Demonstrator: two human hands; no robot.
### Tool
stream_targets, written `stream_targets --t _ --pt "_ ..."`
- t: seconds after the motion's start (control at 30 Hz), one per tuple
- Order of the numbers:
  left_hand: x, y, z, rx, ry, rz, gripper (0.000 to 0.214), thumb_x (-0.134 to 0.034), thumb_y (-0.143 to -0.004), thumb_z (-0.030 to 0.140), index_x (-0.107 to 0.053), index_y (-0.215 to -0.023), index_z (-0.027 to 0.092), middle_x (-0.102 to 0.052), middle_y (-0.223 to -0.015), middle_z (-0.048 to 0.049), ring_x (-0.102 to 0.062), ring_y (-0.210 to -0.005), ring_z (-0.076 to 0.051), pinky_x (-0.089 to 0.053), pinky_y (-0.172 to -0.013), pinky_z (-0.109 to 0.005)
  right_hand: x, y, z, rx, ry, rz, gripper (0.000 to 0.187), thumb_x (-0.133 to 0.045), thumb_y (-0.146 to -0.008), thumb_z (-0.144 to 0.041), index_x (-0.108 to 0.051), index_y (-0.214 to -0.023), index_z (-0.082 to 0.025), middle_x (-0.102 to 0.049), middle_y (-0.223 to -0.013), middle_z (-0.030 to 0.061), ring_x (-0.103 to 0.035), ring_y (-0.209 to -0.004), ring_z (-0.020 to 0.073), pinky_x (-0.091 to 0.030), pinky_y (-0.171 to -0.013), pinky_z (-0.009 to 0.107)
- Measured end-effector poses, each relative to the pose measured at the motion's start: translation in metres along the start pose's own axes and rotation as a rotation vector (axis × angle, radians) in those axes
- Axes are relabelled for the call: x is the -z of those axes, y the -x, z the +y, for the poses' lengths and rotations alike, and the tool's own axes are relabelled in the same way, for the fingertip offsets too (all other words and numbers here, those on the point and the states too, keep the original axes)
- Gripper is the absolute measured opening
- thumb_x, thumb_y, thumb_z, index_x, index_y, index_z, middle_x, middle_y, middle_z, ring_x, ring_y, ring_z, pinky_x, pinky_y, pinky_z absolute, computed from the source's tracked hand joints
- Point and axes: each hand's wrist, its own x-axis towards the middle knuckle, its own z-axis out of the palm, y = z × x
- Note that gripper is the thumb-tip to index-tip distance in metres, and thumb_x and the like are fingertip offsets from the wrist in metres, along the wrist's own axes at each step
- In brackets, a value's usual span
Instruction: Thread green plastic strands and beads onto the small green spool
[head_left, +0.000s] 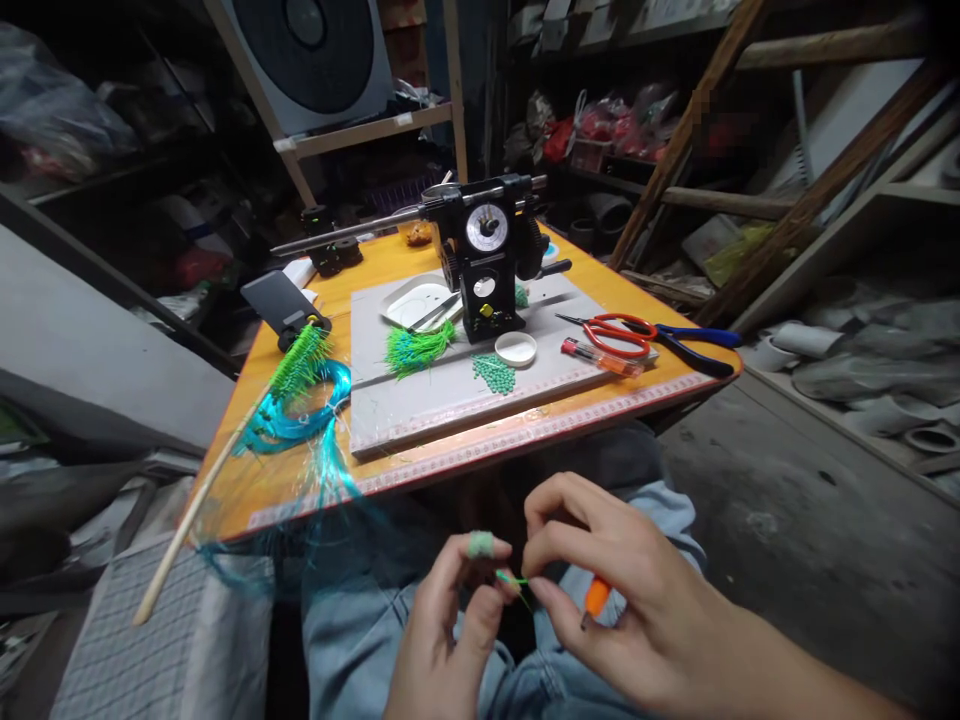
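Observation:
Both hands are over my lap, just in front of the table edge. Between the thumb and fingers of my left hand is a short bright green strand; green tape wraps one of its fingers. My right hand pinches the strand's other end between thumb and fingertips. Tucked in that same hand is an orange tool with a dark tip; its kind is unclear. On the board lie small green beads, a round white lid and a bunch of green-and-blue strands.
A black hand-cranked device with a long rod stands on the grey board. Red-handled scissors, blue-handled pliers and an orange-red clear item lie right. Blue strands and a wooden stick overhang the left edge.

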Motion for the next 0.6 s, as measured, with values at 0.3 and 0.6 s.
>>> stream_targets --t 0.3,0.6 --pt "-0.006 -0.002 -0.01 -0.101 0.185 0.09 0.016 -0.068 -0.081 0.029 -0.062 -0.072 0.018 -0.054 -0.073 0.0 -0.051 -0.069 -0.013 -0.042 -0.064 -0.02 -0.022 0.007 0.0 -0.099 -0.111 0.086 0.013 -0.054 -0.082 -0.01 -0.057 -0.088 -0.021 -0.048 -0.095 0.0028 -0.053 -0.088 0.0171 -0.044 -0.075 0.03" --pt "-0.005 0.0 -0.007 -0.071 0.126 0.107 0.008 -0.067 -0.08 0.022 -0.064 -0.073 0.019 -0.056 -0.074 -0.0001 -0.053 -0.071 -0.014 -0.042 -0.067 -0.022 -0.019 0.004 -0.001 -0.05 -0.052 0.048 0.012 -0.051 -0.083 -0.009 -0.055 -0.087 -0.02 -0.051 -0.094 0.0048 -0.051 -0.087 0.0193 -0.043 -0.074 0.033"
